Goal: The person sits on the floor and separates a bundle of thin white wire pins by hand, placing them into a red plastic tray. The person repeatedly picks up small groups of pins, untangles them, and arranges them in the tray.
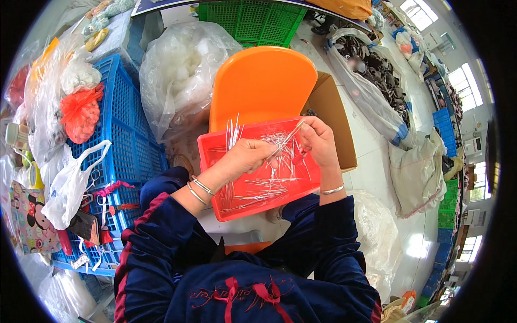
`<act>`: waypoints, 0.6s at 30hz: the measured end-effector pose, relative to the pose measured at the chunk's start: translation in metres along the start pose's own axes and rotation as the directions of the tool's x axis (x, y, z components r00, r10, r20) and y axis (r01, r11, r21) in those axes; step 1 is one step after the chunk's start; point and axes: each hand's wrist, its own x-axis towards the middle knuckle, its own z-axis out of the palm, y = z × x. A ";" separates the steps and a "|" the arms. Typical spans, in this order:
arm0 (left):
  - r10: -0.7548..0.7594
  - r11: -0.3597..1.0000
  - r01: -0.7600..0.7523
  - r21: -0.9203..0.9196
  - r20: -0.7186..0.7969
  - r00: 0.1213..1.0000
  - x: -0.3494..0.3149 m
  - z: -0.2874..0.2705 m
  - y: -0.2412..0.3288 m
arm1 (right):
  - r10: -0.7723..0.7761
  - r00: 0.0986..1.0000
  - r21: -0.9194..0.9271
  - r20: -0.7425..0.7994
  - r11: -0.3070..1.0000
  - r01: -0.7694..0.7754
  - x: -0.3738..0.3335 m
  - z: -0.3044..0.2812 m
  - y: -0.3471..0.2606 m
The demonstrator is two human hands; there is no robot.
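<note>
The person holds a small bundle of thin wires (290,135) between two hands, above a red tray (204,161). The left hand (253,156) has thumb and first finger together, and they pinch the lower left end of the bundle; its other fingers are curled in. The right hand (320,141) is a little higher, and its thumb and fingers are clamped on the upper right end. Whether each fingertip presses on the wires, I cannot tell.

More wires (264,189) lie loose inside the tray, in many directions, and some stand up at its far left corner. The tray is between the person's knees and an orange chair (264,83), whose back rises just behind it. A cardboard box (340,132) stands on the right of the chair, and a clear plastic bag (183,70) on the left. Farther left is a blue crate (125,132).
</note>
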 end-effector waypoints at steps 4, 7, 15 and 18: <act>-0.008 0.997 0.008 -0.075 -0.001 1.000 -0.004 0.006 0.007 | 0.009 1.000 -0.035 -0.004 0.999 -0.009 0.000 0.003 0.001; -0.025 0.995 0.024 -0.093 -0.013 1.000 -0.004 0.006 0.010 | 0.006 1.000 -0.079 -0.008 0.997 -0.007 0.001 0.002 0.002; -0.057 0.991 0.051 0.120 0.043 0.997 -0.001 0.001 0.001 | 0.014 0.999 -0.215 -0.051 0.976 -0.025 -0.001 0.013 -0.001; -0.024 0.973 0.023 0.228 0.005 1.000 -0.001 0.003 0.001 | 0.042 0.998 -0.199 -0.038 0.979 -0.049 -0.003 0.014 0.000</act>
